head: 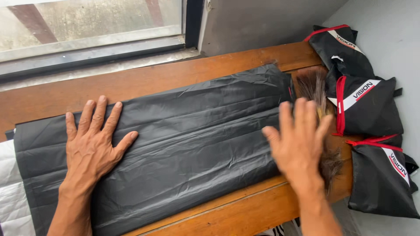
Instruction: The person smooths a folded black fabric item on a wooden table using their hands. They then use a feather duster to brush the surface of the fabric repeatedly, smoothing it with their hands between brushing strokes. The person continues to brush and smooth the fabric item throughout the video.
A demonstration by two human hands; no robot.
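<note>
A folded black fabric sheet [192, 131] lies flat along a wooden table [144, 81]. My left hand [94, 140] presses palm-down on the sheet's left part, fingers spread. My right hand [299, 142] is open and blurred with motion at the sheet's right end, over its edge, holding nothing. Just beyond that hand lies a brown feather duster [316, 87] on the wood.
Three black pouches with red trim and white stripes [365, 107] are piled at the table's right end against a grey wall. A window [87, 26] runs along the far side. White quilted cloth [11, 192] shows at the lower left.
</note>
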